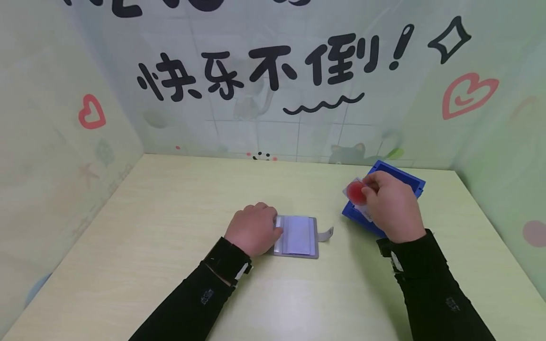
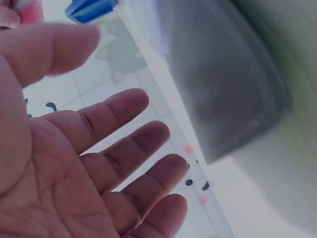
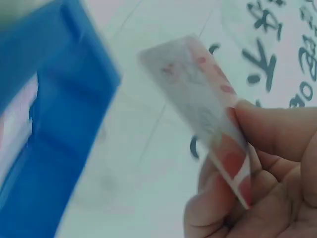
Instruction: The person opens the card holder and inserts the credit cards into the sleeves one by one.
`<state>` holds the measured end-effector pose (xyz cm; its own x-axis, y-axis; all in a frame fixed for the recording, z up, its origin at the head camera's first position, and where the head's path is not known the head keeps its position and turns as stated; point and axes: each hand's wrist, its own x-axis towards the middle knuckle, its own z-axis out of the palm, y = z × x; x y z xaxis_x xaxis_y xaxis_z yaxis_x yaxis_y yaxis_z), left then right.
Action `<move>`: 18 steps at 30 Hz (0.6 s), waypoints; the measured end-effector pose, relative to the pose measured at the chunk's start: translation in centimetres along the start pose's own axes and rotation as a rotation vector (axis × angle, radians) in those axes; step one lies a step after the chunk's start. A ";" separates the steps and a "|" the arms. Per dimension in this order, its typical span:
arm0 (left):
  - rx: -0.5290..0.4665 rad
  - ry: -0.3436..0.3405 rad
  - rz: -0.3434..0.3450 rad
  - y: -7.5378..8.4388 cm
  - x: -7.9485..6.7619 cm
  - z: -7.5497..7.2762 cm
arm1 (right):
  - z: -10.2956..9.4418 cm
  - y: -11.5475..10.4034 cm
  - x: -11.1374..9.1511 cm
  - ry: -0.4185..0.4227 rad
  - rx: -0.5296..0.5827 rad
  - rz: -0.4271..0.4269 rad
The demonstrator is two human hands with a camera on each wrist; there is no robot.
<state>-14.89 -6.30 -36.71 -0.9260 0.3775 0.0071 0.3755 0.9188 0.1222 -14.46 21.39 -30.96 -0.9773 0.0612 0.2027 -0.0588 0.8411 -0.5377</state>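
Note:
My right hand (image 1: 394, 206) pinches a card (image 3: 195, 94) between thumb and fingers, above the near-left part of a blue tray (image 1: 403, 174). The card is whitish with red round patches and stands tilted in the right wrist view. In the middle of the table lies an opened card holder (image 1: 298, 235) with clear sleeves and a grey cover. At its left edge is my left hand (image 1: 252, 229), the fingers loosely bent. The left wrist view shows the palm with fingers spread and nothing held, beside the grey cover (image 2: 223, 79).
A short strap (image 1: 325, 235) sticks out from the card holder's right side. More printed cards lie in the tray, partly hidden by my right hand. Printed wall panels (image 1: 273, 137) stand behind and on both sides of the pale wooden table (image 1: 170, 199).

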 end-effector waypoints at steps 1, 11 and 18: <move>-0.010 0.001 0.013 0.1 -0.1 -0.1 | 0.3 -0.2 -0.1 0.002 0.027 -0.006; -0.281 -0.007 0.055 1.4 -0.3 -0.7 | 4.0 -1.9 -0.6 -0.124 0.337 -0.062; -0.572 0.035 0.061 1.5 0.1 -0.5 | 6.3 -3.2 -1.4 -0.161 0.417 -0.071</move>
<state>-14.41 -4.93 -36.02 -0.9079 0.4146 0.0623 0.3558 0.6833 0.6376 -14.14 15.26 -34.67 -0.9851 -0.1013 0.1388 -0.1717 0.5496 -0.8176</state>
